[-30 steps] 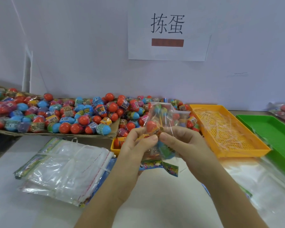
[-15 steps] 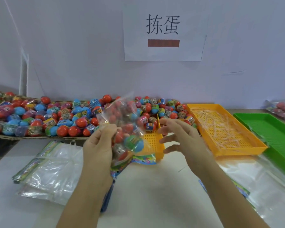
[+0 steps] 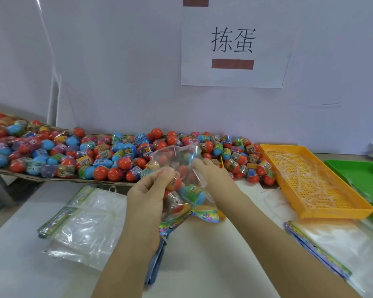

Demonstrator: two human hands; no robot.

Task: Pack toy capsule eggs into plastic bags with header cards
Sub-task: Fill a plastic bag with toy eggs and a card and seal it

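In the head view we see both hands raised over the desk (image 3: 202, 265), each one clamped on the same plastic bag (image 3: 177, 153). The left hand (image 3: 149, 190) pinches its left side, and the right hand (image 3: 213, 175) grips its right edge. The bag has its mouth upward and its header card (image 3: 205, 215) at the bottom. Several capsule eggs (image 3: 192, 193) lie inside. Behind it a pile of eggs (image 3: 95, 153) lies on cardboard. A stack of empty bags (image 3: 80, 218) lies at the left and an orange tray (image 3: 310, 211) at the right.
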